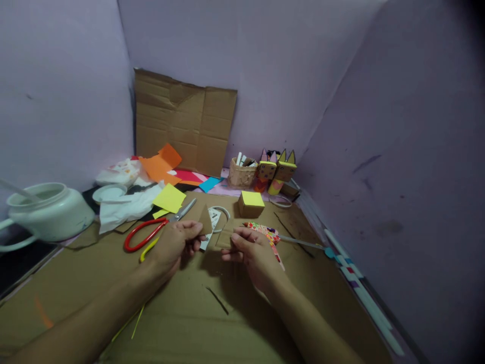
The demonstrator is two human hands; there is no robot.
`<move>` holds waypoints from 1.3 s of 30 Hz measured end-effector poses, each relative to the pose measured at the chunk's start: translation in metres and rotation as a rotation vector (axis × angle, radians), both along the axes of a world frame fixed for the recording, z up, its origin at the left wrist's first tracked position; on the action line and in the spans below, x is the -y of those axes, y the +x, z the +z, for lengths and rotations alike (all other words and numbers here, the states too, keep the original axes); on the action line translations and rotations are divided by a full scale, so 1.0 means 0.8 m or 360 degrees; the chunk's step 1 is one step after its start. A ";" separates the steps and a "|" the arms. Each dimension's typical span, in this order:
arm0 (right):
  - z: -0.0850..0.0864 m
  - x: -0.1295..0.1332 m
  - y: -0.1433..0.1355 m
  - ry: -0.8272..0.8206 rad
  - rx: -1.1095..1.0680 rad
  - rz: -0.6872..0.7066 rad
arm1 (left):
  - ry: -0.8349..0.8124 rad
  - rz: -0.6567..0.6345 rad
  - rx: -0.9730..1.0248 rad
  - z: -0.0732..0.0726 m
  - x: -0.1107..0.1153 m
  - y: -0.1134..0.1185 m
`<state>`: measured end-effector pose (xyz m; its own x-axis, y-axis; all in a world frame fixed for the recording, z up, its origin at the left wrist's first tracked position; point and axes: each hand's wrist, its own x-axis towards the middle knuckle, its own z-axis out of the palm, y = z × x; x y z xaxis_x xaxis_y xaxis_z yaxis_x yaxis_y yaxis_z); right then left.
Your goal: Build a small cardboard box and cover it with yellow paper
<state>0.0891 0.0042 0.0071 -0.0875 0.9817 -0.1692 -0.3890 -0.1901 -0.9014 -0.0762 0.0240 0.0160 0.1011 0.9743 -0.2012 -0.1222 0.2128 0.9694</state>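
Note:
Between the thumb and fingers of my left hand [180, 245] is a small brown cardboard piece [205, 220], its tip pointing up. My right hand [252, 253] pinches another small cardboard piece [225, 234]. The two pieces are held a short way apart above the cardboard sheet [182, 323]. Red-handled scissors [146, 233] lie open beside my left hand, with a yellow handle [149, 249] partly hidden by it. A white printed card [210, 228] and a pale ring [226, 212] lie behind the pieces. Just past my right hand is a flower-patterned item [261, 228].
A cardboard box with a yellow top [251, 204] stands behind my hands. Farther back are a woven basket [242, 174], two eared cardboard figures [285, 171] and an upright cardboard panel [184, 121]. At left are a white pot [56, 215], white tissue [129, 210] and yellow paper [169, 198].

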 end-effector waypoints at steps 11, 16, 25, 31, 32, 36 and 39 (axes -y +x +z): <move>0.006 0.000 0.000 0.0068 0.0078 0.0015 | -0.0008 -0.0119 -0.0123 -0.001 0.007 0.007; 0.004 0.000 0.000 0.0071 0.0108 -0.0003 | -0.0024 -0.0111 -0.0122 0.001 0.007 0.007; 0.003 0.001 -0.001 0.0084 0.0145 0.0042 | 0.0055 -0.0020 -0.0103 -0.003 0.012 0.007; 0.002 0.004 -0.007 0.0124 0.0172 0.0108 | 0.0033 0.0037 -0.0183 -0.013 0.013 0.018; 0.002 0.005 -0.008 0.0119 0.0181 0.0108 | 0.0028 0.0044 -0.0201 -0.014 0.013 0.019; 0.001 0.009 -0.009 0.0073 0.0144 0.0136 | 0.0088 0.0073 -0.0344 -0.015 0.013 0.019; 0.001 0.010 -0.010 0.0055 0.0107 0.0153 | 0.0154 0.0036 -0.0435 -0.014 0.016 0.020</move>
